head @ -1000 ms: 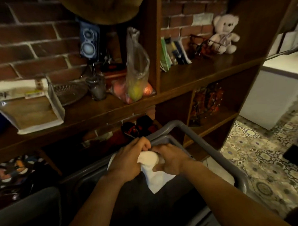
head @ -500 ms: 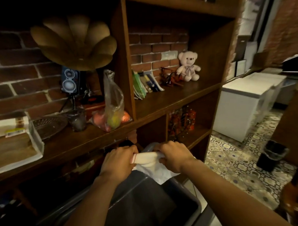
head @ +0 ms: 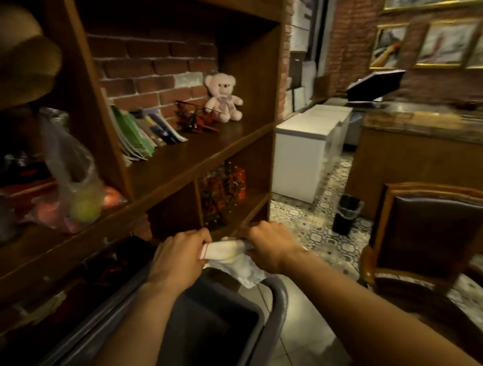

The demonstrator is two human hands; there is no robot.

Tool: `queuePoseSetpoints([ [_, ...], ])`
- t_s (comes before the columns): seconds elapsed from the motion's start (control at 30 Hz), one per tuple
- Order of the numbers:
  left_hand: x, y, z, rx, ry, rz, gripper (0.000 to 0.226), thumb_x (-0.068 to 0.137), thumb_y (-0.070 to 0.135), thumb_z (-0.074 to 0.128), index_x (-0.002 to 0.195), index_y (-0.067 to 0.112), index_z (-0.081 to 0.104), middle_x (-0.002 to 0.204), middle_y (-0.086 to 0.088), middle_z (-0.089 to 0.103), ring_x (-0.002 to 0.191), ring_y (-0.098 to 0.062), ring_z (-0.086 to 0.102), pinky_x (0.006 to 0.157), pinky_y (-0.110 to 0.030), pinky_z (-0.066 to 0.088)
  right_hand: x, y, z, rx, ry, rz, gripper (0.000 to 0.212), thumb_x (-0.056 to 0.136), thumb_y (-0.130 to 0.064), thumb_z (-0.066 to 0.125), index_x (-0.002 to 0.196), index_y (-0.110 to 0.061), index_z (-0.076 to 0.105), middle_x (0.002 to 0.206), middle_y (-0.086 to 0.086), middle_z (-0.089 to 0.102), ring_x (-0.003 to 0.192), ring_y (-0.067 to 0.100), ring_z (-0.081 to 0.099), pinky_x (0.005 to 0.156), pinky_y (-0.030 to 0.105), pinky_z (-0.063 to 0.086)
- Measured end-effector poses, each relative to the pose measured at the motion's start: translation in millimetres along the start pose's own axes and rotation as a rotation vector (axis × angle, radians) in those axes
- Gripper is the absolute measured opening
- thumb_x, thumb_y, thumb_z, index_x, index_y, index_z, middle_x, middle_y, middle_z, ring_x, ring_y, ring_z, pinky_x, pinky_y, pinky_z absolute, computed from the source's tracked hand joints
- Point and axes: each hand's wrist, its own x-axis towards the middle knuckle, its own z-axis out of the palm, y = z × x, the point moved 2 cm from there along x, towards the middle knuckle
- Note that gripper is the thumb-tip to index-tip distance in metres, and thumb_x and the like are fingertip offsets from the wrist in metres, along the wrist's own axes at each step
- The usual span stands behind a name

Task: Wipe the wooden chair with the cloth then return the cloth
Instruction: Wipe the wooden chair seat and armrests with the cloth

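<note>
A white cloth (head: 232, 255) with a thin red stripe is stretched between my two hands in front of me. My left hand (head: 177, 257) grips its left end and my right hand (head: 270, 245) grips its right end, while a loose corner hangs down below. The cloth is held above the far edge of a dark grey tub (head: 265, 314). A wooden chair (head: 419, 236) with a dark leather back and seat stands to my right, an arm's length from my right hand.
A tall wooden shelf unit (head: 195, 162) fills the left, holding books, a pink teddy bear (head: 223, 98) and a plastic bag of fruit (head: 74, 190). White chest freezers (head: 308, 149), a black bin (head: 347, 214) on patterned tiles and a wooden counter (head: 427, 152) lie beyond.
My view has swung up and to the right, bringing the chair and the room into sight. Both hands have kept hold of the cloth and pulled it out wider between them.
</note>
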Motion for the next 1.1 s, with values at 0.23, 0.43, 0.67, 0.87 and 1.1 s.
queuePoseSetpoints([
  [0.23,36.7,96.1,63.3,-0.088,-0.104,0.158,0.028,0.082,0.023,0.079,0.1,0.032,0.06,0.102,0.007,0.07,0.096,-0.021,0.067,0.07,-0.034,0.051,-69.1,92.5,11.0,-0.012,-0.067,0.197,0.033,0.084,-0.022,0.066,0.115,-0.029,0.057,0.101,0.005,0.067,0.086,0.029,0.062,0.063,0.036,0.039],
  [0.43,72.6,196.0,118.4,-0.103,-0.191,0.3,0.03,0.079,0.017,0.076,0.098,0.034,0.06,0.102,0.008,0.069,0.095,-0.024,0.067,0.068,-0.034,0.044,-139.7,177.5,24.5,0.013,-0.111,0.354,0.038,0.082,-0.021,0.069,0.117,-0.026,0.055,0.107,0.007,0.068,0.091,0.03,0.063,0.066,0.037,0.044],
  [0.67,106.2,324.2,201.7,-0.168,-0.266,0.489,0.026,0.077,0.015,0.072,0.093,0.032,0.06,0.095,0.006,0.071,0.087,-0.025,0.067,0.061,-0.034,0.042,-225.5,288.7,49.7,0.114,-0.115,0.53,0.048,0.076,-0.015,0.07,0.115,-0.029,0.045,0.109,0.005,0.065,0.091,0.032,0.062,0.063,0.037,0.04],
  [0.87,121.7,396.7,262.9,-0.225,-0.337,0.591,0.028,0.075,0.008,0.07,0.09,0.03,0.06,0.091,0.005,0.069,0.082,-0.026,0.064,0.061,-0.038,0.049,-282.2,353.3,71.0,0.203,-0.081,0.611,0.044,0.078,-0.034,0.063,0.121,-0.03,0.052,0.112,0.004,0.066,0.095,0.029,0.063,0.067,0.033,0.038],
  [1.1,140.8,421.9,306.3,-0.248,-0.379,0.621,0.032,0.075,0.01,0.078,0.095,0.029,0.063,0.095,0.003,0.07,0.083,-0.025,0.065,0.065,-0.035,0.046,-291.9,389.8,88.2,0.158,-0.09,0.68,0.043,0.078,-0.028,0.071,0.117,-0.024,0.055,0.109,0.004,0.064,0.093,0.028,0.064,0.072,0.04,0.053],
])
